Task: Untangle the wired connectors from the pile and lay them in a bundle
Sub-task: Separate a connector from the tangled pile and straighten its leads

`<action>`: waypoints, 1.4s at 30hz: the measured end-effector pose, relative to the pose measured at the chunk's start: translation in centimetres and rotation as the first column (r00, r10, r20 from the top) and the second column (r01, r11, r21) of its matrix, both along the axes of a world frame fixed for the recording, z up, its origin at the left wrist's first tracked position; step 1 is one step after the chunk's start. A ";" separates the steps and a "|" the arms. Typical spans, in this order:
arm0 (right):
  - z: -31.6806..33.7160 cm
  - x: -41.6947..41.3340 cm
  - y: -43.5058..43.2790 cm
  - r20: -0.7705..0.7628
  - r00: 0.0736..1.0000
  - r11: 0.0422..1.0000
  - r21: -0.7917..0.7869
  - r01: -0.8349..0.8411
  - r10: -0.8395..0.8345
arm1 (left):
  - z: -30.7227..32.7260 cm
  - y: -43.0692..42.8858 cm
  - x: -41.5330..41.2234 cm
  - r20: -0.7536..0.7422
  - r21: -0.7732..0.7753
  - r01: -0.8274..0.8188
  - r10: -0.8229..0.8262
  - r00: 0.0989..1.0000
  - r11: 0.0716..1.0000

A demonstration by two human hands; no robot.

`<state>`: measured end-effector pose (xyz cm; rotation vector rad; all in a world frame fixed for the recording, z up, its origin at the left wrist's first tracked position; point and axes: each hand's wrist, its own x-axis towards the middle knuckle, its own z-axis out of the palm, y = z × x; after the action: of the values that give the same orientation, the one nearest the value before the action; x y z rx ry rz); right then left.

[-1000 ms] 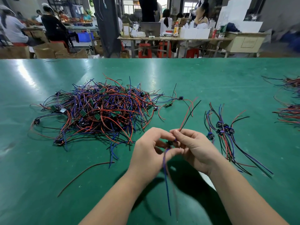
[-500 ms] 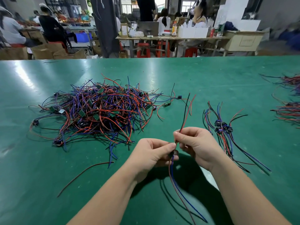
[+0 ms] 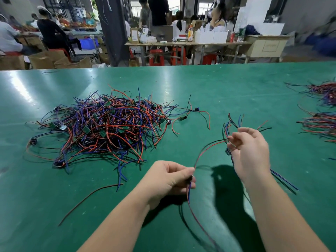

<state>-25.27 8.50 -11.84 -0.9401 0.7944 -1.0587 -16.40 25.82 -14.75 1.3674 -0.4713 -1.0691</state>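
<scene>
On the left of the tabletop [image 3: 218, 91] the tangled pile [image 3: 101, 130] sits as it did. Nearer the middle, the left hand [image 3: 169, 177] pinches a freed wired connector [image 3: 190, 178], its blue and red tails dangling. A second ago both hands met at centre; now the right hand [image 3: 251, 153] has swung rightward, pinching the red and black leads [image 3: 205, 148] and drawing them out just over the bundle [image 3: 233, 122], so this piece looks ready to lay down

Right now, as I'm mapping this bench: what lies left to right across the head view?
Tangled pile → left hand gripping one wired connector → right hand pinching its wire ends → more wire heaps at the right edge.
</scene>
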 end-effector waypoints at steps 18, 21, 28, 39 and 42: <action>-2.0 1.1 5.3 -0.528 0.818 0.521 -0.643 -0.561 0.230 | 0.2 -0.3 0.9 -0.036 -0.170 -0.214 0.211 0.977 0.962; -1.5 1.1 4.7 -0.470 0.855 0.560 -0.658 -0.504 0.217 | 0.4 -0.3 0.6 0.004 -0.187 -0.151 0.154 0.988 0.971; 0.0 -1.4 -1.3 -0.561 0.742 0.650 -0.726 -0.226 -0.368 | 0.7 0.2 1.5 0.327 -0.117 -0.383 0.400 0.856 0.916; -1.4 -2.1 -2.4 -0.908 0.200 0.828 -0.419 -0.372 -0.369 | -0.5 3.4 6.0 0.959 0.278 -0.778 -0.125 0.253 0.563; -1.2 -1.7 -1.7 -0.867 0.250 0.771 -0.498 -0.397 -0.431 | -1.2 3.4 6.5 0.957 0.290 -0.774 -0.155 0.246 0.562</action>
<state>-26.95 6.81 -13.06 -2.3822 1.5143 -0.6090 -9.91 29.21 -15.92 2.7542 -0.4745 0.2372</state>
